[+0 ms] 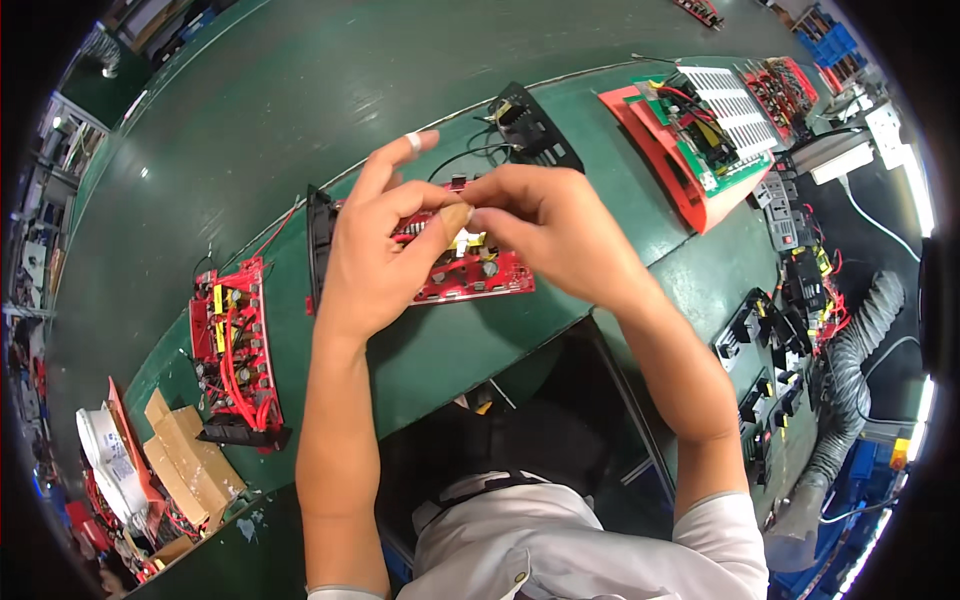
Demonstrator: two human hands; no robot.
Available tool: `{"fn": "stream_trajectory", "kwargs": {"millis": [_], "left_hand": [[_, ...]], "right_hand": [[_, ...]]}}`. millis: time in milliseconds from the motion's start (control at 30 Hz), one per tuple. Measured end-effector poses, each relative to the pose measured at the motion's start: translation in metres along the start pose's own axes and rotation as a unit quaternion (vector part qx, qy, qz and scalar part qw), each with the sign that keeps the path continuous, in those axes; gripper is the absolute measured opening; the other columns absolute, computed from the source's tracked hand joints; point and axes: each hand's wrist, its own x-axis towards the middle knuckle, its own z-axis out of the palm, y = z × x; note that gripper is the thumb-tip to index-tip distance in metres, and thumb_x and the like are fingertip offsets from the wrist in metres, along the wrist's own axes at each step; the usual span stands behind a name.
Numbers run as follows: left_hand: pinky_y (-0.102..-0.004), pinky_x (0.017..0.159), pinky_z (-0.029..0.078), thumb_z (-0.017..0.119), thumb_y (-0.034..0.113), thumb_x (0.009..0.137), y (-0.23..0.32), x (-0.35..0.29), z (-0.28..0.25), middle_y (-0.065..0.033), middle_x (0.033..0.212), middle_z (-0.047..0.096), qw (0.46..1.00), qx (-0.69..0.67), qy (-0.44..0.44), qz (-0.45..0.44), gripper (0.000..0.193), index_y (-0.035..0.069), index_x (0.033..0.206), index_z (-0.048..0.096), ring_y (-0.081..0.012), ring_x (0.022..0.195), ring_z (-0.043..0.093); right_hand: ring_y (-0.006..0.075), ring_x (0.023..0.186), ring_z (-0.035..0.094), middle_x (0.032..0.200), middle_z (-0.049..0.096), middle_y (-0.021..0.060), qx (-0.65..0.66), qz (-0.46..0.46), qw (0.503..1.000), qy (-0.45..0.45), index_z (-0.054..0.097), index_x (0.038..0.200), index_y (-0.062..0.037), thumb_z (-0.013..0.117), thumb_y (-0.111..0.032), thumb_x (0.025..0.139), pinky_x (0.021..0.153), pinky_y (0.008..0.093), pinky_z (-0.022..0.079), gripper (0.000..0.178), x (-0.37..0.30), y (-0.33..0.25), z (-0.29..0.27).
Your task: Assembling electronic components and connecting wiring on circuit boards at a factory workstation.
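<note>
My left hand and my right hand meet over a red circuit board. Thumb and forefinger of each are pinched together, their tips almost touching; whatever small thing lies between them is too hidden to name. A white band circles one raised finger of the left hand. Under the fingertips, white and yellow parts show on the board, and its middle is partly covered by my hands. A black end panel stands along the board's left end. Behind the right hand lies a black panel with a dark cable.
Another red board with red wires lies to the left, near a torn cardboard box and a white spool. At the right are a green board on red sheets, power sockets and a grey flexible duct.
</note>
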Motion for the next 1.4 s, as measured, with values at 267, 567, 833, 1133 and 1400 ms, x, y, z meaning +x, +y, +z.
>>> {"fn": "stream_trajectory", "kwargs": {"millis": [267,567,833,1133,1400], "left_hand": [[-0.0428,0.107,0.041,0.079,0.013,0.079,-0.001,-0.004,-0.002,-0.0170,0.146,0.048,0.998,-0.011,-0.026,-0.064,0.022,0.004,0.099,0.074,-0.0310,0.131,0.052],[-0.0464,0.114,0.035,0.079,0.015,0.078,-0.007,-0.005,0.006,-0.0175,0.150,0.046,0.993,0.101,-0.049,-0.028,0.025,0.010,0.102,0.078,-0.0367,0.141,0.039],[-0.0455,0.110,0.038,0.075,0.011,0.081,-0.010,-0.005,0.008,-0.0167,0.145,0.051,0.995,0.090,-0.030,-0.031,0.020,0.006,0.099,0.077,-0.0358,0.136,0.045],[-0.0452,0.109,0.039,0.071,0.009,0.083,-0.013,-0.005,0.009,-0.0167,0.143,0.052,0.996,0.081,-0.029,-0.036,0.020,0.006,0.101,0.077,-0.0358,0.134,0.047],[-0.0449,0.107,0.041,0.075,0.012,0.081,-0.013,-0.005,0.010,-0.0167,0.143,0.052,0.995,0.092,-0.022,-0.035,0.021,0.007,0.101,0.077,-0.0353,0.133,0.048]], "right_hand": [[0.0100,0.078,0.064,0.088,0.069,0.0072,0.284,0.116,0.952,-0.025,0.066,0.103,0.0043,0.069,-0.009,0.093,0.072,0.0227,0.052,0.017,0.015,0.019,-0.012],[0.0106,0.077,0.066,0.090,0.069,0.0085,0.275,0.088,0.958,0.006,0.065,0.104,0.0064,0.068,-0.007,0.093,0.074,0.0239,0.056,0.017,0.016,0.022,-0.006],[0.0106,0.078,0.065,0.090,0.069,0.0075,0.247,0.082,0.966,0.000,0.065,0.104,0.0047,0.068,-0.009,0.092,0.074,0.0247,0.055,0.018,0.016,0.021,-0.008],[0.0099,0.079,0.064,0.089,0.069,0.0055,0.197,0.072,0.978,-0.012,0.065,0.103,0.0025,0.071,-0.010,0.091,0.074,0.0248,0.053,0.018,0.016,0.025,-0.009],[0.0099,0.079,0.064,0.089,0.070,0.0058,0.144,0.047,0.989,0.002,0.066,0.102,0.0030,0.070,-0.010,0.091,0.074,0.0245,0.053,0.017,0.016,0.024,-0.007]]}}
